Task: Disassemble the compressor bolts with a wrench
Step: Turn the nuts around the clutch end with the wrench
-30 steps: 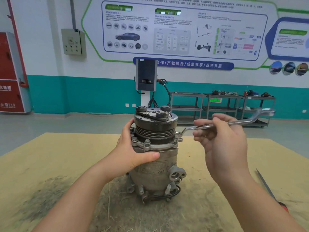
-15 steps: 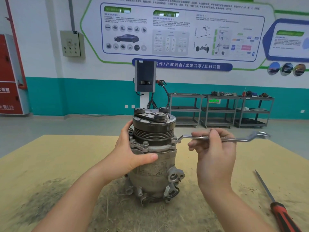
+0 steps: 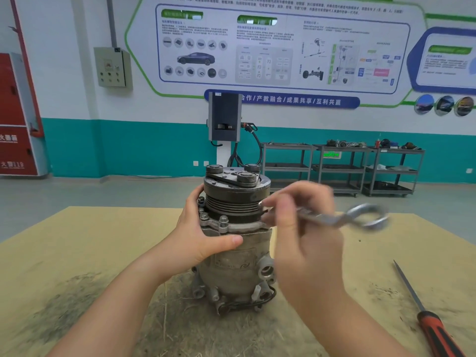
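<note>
A grey metal compressor stands upright on the tan table, its dark pulley on top. Several bolts ring the flange under the pulley. My left hand grips the compressor body from the left, thumb across the front. My right hand holds a silver wrench by its shank; the ring end points right and is blurred. The other wrench end sits at the flange's right side, behind my fingers.
A screwdriver with a red and black handle lies on the table at the right. Dark grime and straw-like debris mark the table around the compressor. Metal shelf carts and a charging post stand by the far wall.
My right hand swung the wrench's free end downward and toward me, turning about the flange bolt. My left hand kept its grip on the compressor.
</note>
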The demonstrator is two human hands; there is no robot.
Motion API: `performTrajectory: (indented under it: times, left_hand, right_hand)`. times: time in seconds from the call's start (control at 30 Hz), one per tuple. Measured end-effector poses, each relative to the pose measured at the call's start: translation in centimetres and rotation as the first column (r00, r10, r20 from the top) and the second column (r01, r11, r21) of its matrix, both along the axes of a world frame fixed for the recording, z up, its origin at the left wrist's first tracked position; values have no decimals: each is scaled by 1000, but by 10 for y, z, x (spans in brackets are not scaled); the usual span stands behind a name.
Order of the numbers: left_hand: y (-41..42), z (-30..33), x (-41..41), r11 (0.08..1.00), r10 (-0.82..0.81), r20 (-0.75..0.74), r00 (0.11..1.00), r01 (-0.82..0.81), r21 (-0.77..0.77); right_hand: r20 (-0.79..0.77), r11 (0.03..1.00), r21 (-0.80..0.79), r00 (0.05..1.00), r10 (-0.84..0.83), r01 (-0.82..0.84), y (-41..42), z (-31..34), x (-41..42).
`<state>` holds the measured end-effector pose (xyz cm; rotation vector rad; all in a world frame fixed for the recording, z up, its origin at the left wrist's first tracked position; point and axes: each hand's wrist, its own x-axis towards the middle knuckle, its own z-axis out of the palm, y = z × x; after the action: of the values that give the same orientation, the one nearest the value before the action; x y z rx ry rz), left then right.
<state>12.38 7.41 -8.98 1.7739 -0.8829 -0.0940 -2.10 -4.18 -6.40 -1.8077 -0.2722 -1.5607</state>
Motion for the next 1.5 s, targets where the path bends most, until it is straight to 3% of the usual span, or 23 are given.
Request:
performTrajectory:
  times: [0.07, 0.13, 0.3, 0.4, 0.63, 0.83, 0.9, 1.0, 1.1, 1.17, 1.23, 1.37, 1.5]
  left_hand:
    - [1, 1, -1, 1000, 5, -7, 1000, -5, 18]
    - [1, 2, -1, 999, 13, -11, 1000, -12, 33]
    - [2, 3, -4, 999, 11, -18, 1000, -10, 40]
    - [1, 3, -4, 999, 8, -21, 1000, -8, 36]
    - [1, 2, -3, 1000, -4, -29, 1000, 5, 15]
    - [1, 3, -4, 1000, -3, -37, 999, 3, 21]
    - [2, 4, -6, 1000, 2, -39, 999, -1, 28]
    - [1, 5, -7, 999, 6, -42, 999, -4, 36]
    - [2, 5, -7, 999, 10, -45, 999, -8, 47]
    - [2, 5, -7, 999, 11, -43, 999, -8, 54]
    - [2, 5, -7, 999, 12, -41, 999, -10, 53]
    - [2, 4, -6, 1000, 4, -37, 999, -3, 29]
    - [2, 3, -6, 1000, -14, -31, 999, 14, 15]
  right_hand:
    - [11, 948, 289, 990, 137, -135, -6, 11, -4]
    - [25, 823, 513, 963, 269, -244, -14, 19, -5]
    - [65, 508, 812, 909, 411, -288, -34, 23, 0]
    - [71, 432, 861, 905, 420, -268, -42, 22, 3]
    - [110, 473, 827, 911, 397, -305, -51, 15, 7]
    - [157, 296, 909, 899, 408, -293, -54, 8, 8]
    - [179, 288, 910, 909, 377, -298, -53, 4, 10]
    - [206, 397, 862, 933, 296, -316, -48, -4, 11]
    - [216, 659, 707, 966, 143, -256, -34, -11, 10]
    - [269, 857, 468, 959, 94, -215, -24, -19, 10]
    - [248, 975, 159, 962, 110, -153, -19, -27, 8]
    - [84, 971, -234, 996, -31, 50, -20, -25, 3]
    - [7, 933, -356, 999, -40, 40, -15, -14, 0]
